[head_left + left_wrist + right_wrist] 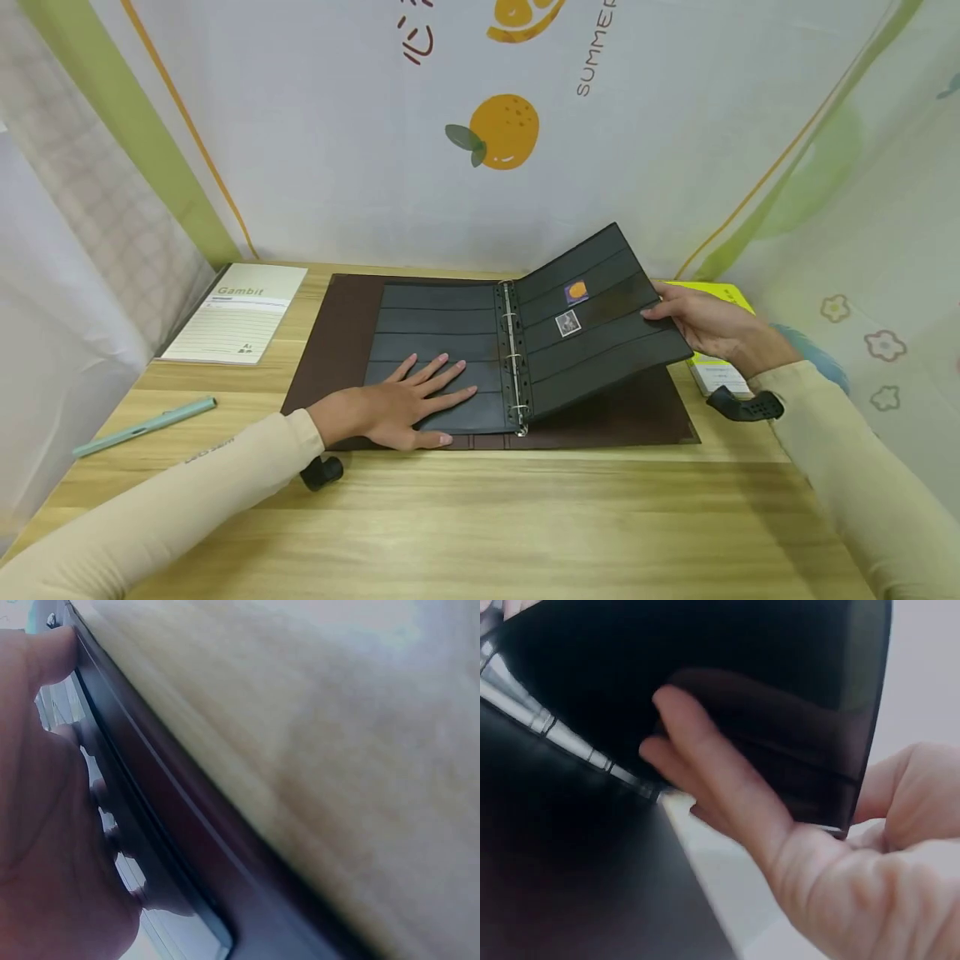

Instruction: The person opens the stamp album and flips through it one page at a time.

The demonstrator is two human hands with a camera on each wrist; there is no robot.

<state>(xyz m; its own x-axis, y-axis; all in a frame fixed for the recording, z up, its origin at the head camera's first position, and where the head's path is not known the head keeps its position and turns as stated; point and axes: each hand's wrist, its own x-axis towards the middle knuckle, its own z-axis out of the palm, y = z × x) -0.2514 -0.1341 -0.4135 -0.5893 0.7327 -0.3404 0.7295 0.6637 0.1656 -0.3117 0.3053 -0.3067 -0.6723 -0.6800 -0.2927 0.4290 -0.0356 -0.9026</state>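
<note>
A ring-bound stamp album with a dark brown cover (pixel 333 325) lies spread on the table. My left hand (pixel 401 407) rests with fingers spread on the black left page (pixel 431 321), near its lower edge. On the other side of the metal rings (pixel 513 358), my right hand (pixel 705 325) pinches the outer edge of a black pocket page (pixel 592 367), thumb on top and fingers beneath. That page slants up off the cover. Two small stamps sit in its pockets, one purple and orange (pixel 576 291), one grey (pixel 568 323). The right wrist view shows fingers (pixel 720 765) against the page's underside.
At the left lie a Gambit notepad (pixel 240 321) and a pale green pen (pixel 150 426). A yellow item (pixel 727 293) and a white box (pixel 720 377) are partly hidden behind my right hand. A printed fabric curtain (pixel 337 167) hangs behind the wooden table (pixel 480 517).
</note>
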